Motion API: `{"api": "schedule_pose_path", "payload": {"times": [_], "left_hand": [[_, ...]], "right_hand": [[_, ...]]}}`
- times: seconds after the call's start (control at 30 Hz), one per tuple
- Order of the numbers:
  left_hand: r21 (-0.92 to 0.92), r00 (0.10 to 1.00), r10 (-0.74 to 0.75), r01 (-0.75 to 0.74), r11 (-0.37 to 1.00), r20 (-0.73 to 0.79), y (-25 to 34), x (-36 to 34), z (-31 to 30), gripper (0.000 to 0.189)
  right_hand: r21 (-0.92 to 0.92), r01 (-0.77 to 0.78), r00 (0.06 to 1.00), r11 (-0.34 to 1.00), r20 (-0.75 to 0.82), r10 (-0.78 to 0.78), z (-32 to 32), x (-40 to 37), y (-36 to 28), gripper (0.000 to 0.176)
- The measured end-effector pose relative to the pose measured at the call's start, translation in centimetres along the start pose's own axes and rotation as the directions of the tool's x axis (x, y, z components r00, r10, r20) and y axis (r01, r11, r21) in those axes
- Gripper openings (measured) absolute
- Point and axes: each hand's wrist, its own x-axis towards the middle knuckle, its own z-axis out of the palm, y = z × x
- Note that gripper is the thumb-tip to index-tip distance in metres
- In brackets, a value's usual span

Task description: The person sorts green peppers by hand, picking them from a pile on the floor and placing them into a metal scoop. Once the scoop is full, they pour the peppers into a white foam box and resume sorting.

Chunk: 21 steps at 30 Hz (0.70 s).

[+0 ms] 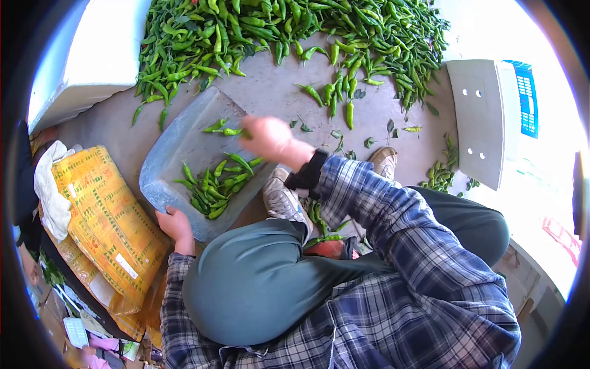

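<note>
A grey scoop (161, 161), shaped like a large dustpan, rests tilted by my left knee. My left hand (176, 226) is closed round its near left rim. Several green chili peppers (215, 190) lie inside the scoop in a loose heap. Over its far right part is my right hand (267, 136), blurred by motion, with its fingers not clearly visible. Two more peppers (230, 131) are right beside those fingers; whether the hand holds them I cannot make out.
A big pile of green peppers (295, 27) covers the floor ahead, with stray peppers and leaves nearer. A white foam box (101, 55) stands at left, above a yellow taped carton (110, 221). A grey-white panel with holes (476, 123) stands at right. My shoes (286, 200) are near the scoop.
</note>
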Motion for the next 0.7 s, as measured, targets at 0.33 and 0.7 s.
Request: {"api": "schedule_pose_path", "payload": {"times": [0.33,0.7], "left_hand": [[-0.06,0.998,-0.029,0.032,0.998,0.048,0.4,0.1,-0.2,0.028],[-0.013,0.996,-0.062,0.063,0.998,0.071,0.2,0.2,-0.2,0.033]], "right_hand": [[-0.46,0.029,0.947,0.887,-0.273,-0.172,2.4,-0.2,11.4,0.014],[-0.189,-0.399,0.856,0.897,-0.427,0.29,-7.7,0.2,15.6,0.024]]}}
